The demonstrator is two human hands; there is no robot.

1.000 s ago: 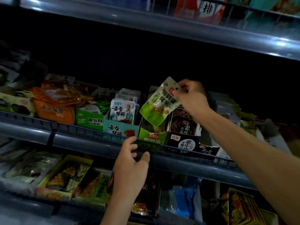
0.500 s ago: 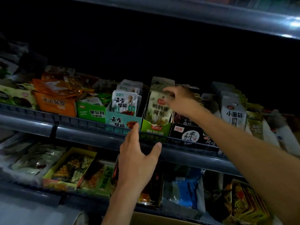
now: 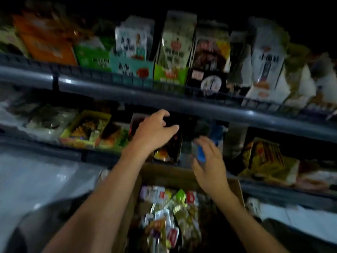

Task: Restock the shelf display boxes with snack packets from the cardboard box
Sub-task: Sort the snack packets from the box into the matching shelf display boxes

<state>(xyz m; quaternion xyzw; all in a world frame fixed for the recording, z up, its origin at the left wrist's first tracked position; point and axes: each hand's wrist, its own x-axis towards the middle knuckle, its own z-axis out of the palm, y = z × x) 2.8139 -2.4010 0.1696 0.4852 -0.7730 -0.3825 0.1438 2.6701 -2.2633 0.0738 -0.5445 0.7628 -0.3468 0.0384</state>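
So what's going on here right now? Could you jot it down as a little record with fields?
place: shop shelves, dim light, picture blurred
upper shelf: row of display boxes; the green box holds upright packets
lower shelf: more snack boxes, among them a yellow box
cardboard box: open, below both arms, loose snack packets inside
left hand: at the lower shelf, fingers curled; hold unclear
right hand: above the cardboard box, fingers spread, holding nothing

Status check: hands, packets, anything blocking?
Both hands empty, blurred, above cardboard box. Packets piled inside. Green display box holds packets. Nothing blocking.
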